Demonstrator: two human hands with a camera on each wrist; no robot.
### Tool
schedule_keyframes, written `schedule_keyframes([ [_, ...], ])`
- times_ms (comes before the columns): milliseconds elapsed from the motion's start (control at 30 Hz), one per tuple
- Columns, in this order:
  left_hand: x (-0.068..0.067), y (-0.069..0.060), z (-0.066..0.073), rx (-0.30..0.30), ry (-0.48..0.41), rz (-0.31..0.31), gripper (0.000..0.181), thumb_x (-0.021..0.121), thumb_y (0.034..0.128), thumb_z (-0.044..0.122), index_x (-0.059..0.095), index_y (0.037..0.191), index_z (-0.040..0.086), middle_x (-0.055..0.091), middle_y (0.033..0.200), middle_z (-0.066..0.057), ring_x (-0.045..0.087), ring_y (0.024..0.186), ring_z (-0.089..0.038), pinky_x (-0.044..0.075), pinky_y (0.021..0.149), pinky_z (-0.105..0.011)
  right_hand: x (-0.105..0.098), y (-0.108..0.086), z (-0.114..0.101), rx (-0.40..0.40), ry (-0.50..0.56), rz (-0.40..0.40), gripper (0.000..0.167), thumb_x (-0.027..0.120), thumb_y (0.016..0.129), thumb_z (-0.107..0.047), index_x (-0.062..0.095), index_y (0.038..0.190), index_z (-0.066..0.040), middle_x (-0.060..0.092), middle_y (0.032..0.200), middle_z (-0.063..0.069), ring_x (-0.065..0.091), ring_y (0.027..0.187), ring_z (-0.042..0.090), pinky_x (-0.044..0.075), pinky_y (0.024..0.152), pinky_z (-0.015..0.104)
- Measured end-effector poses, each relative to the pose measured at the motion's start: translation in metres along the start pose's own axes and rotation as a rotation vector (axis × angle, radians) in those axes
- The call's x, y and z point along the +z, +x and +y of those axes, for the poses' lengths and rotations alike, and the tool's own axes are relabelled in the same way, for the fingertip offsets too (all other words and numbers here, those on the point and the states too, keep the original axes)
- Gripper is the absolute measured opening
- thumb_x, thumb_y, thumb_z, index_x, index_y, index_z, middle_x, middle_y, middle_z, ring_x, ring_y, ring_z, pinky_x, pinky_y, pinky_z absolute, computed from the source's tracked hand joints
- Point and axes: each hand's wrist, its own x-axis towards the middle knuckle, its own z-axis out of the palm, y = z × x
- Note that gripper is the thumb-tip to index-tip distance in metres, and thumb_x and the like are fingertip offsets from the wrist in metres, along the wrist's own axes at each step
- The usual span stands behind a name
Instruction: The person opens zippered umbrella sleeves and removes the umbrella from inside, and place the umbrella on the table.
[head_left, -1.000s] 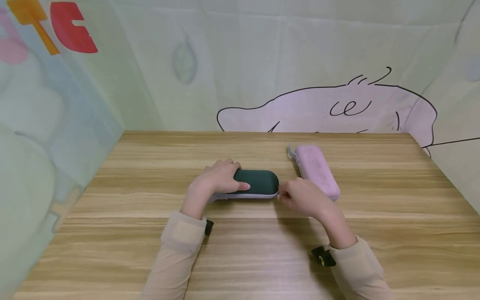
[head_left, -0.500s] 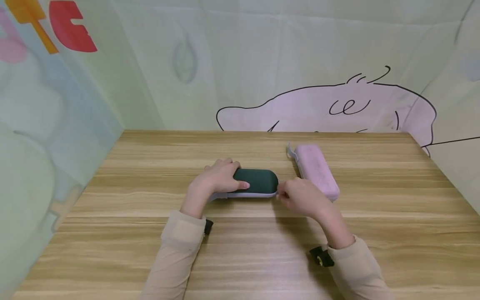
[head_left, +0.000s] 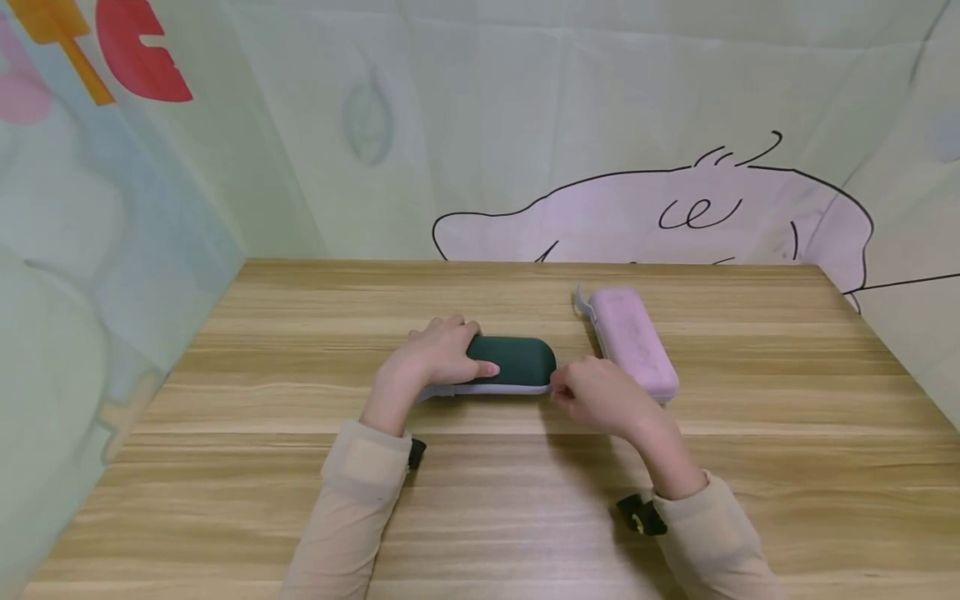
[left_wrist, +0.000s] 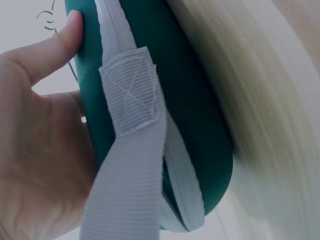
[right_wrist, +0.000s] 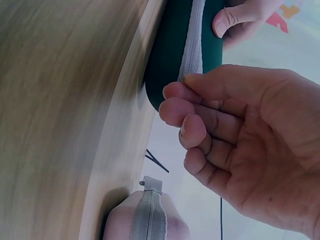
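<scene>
**Both hands at the oblong dark green case, one at each end**

Your left hand (head_left: 433, 357) is clamped over the left end of the oblong dark green case (head_left: 517, 361), thumb along its near side. Your right hand (head_left: 603, 396) is at the opposite end, thumb and forefinger pinched on the pale grey fabric zip (right_wrist: 193, 45). The case lies between your hands on the wood-grain worktop (head_left: 465, 500). A broad pale grey woven strap (left_wrist: 125, 175) hangs from its left end.

Just beyond your right hand lies an oblong pink zip case (head_left: 633, 342).

Your left fingers are mostly hidden behind the green case in the left wrist view, where the strap runs off the bottom edge. Your right fingertips cover the zip's end, so you can't see whether they hold a pull tab. In the right wrist view, the pink case is cut off below.
</scene>
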Motion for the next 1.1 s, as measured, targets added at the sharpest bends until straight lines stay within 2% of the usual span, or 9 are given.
schedule_keyframes([
  [233,0.001,0.001,-0.002,0.0,0.0,0.002,0.07,0.057,0.0898,0.052,0.042,0.143,0.009,0.039,0.15,-0.015,0.037,0.137,-0.037,0.03,0.106,-0.065,0.0,0.0,-0.005,0.011,-0.008,0.0,0.03,0.059,0.08,-0.001,0.048,0.055,-0.015,0.038,0.057,-0.006,0.035,0.056,0.009,0.029,0.052,0.021],
  [467,0.002,0.002,-0.002,0.007,0.012,0.009,0.07,0.057,0.0897,0.052,0.042,0.143,0.009,0.04,0.149,-0.014,0.038,0.136,-0.036,0.032,0.105,-0.062,0.004,0.006,-0.015,-0.017,0.03,-0.046,0.029,0.061,0.084,-0.004,0.053,0.059,-0.015,0.036,0.055,-0.008,0.035,0.055,0.008,0.03,0.052,0.02],
  [1100,0.003,0.0,-0.001,0.009,0.01,0.011,0.07,0.058,0.0895,0.052,0.043,0.143,0.009,0.04,0.149,-0.015,0.037,0.136,-0.037,0.033,0.104,-0.062,0.008,0.005,-0.022,-0.011,0.013,-0.02,0.031,0.06,0.084,-0.003,0.049,0.058,-0.015,0.031,0.054,-0.008,0.031,0.051,0.007,0.024,0.049,0.019],
])
